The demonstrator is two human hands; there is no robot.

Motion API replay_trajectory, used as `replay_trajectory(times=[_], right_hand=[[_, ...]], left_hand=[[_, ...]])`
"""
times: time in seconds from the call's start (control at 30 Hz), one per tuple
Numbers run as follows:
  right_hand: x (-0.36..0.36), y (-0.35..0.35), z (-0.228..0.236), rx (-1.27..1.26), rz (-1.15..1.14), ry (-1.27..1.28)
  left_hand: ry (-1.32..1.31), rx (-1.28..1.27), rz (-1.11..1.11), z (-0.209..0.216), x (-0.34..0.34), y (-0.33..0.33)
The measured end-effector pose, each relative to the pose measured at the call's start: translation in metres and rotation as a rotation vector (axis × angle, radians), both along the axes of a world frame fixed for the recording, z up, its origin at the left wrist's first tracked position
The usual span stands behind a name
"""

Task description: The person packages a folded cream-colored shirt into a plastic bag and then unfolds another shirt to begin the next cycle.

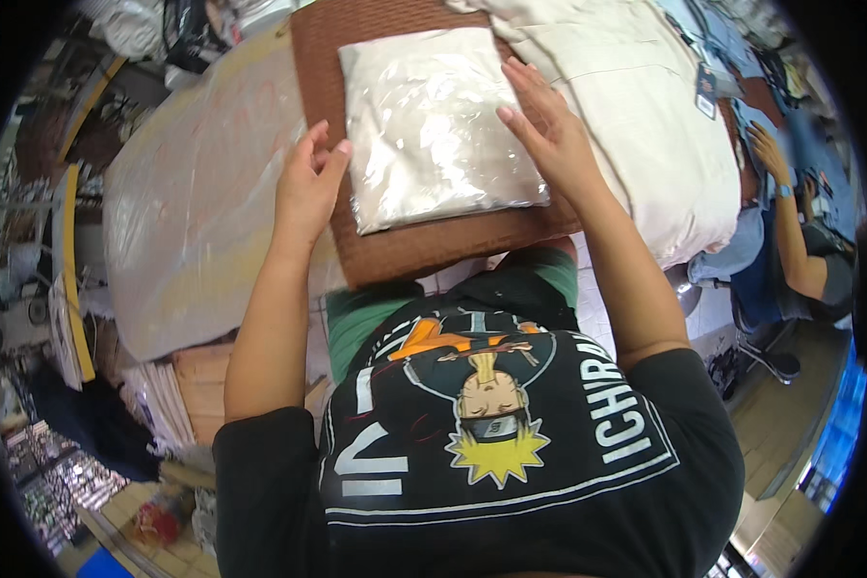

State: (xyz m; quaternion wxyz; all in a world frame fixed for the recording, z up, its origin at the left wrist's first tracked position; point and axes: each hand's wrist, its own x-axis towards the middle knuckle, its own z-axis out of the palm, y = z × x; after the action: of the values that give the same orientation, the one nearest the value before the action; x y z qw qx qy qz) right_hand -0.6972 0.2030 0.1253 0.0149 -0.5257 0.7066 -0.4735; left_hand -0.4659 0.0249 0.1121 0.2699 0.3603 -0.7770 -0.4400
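Note:
A folded beige garment in a clear, shiny plastic bag (433, 130) lies flat on a brown textured surface (405, 252) in front of me. My left hand (310, 183) is beside the bag's left edge, thumb and fingers apart, holding nothing. At the bag's right edge is my right hand (554, 135), its thumb and fingers also spread and nothing gripped. Whether its fingertips touch the plastic, I cannot tell.
Beige cloth (655, 135) is heaped to the right, with a dark tag (706, 90) on it. Left of the brown surface, a large plastic-covered pad (202, 193) stretches out. Another person's arm (788, 222) reaches over blue fabric at the far right.

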Motion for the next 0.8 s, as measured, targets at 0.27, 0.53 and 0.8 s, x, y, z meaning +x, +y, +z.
replay_trajectory(times=[0.27, 0.53, 0.8], right_hand=[[0.100, 0.009, -0.015, 0.229, 0.293, 0.445], [0.103, 0.008, -0.027, 0.220, 0.257, 0.452], [0.106, 0.008, -0.031, 0.222, 0.242, 0.521]], left_hand=[[-0.337, 0.186, -0.039, -0.004, 0.036, 0.040], [-0.273, 0.129, -0.012, -0.011, 0.054, 0.051], [-0.368, 0.159, -0.006, -0.007, 0.047, 0.049]])
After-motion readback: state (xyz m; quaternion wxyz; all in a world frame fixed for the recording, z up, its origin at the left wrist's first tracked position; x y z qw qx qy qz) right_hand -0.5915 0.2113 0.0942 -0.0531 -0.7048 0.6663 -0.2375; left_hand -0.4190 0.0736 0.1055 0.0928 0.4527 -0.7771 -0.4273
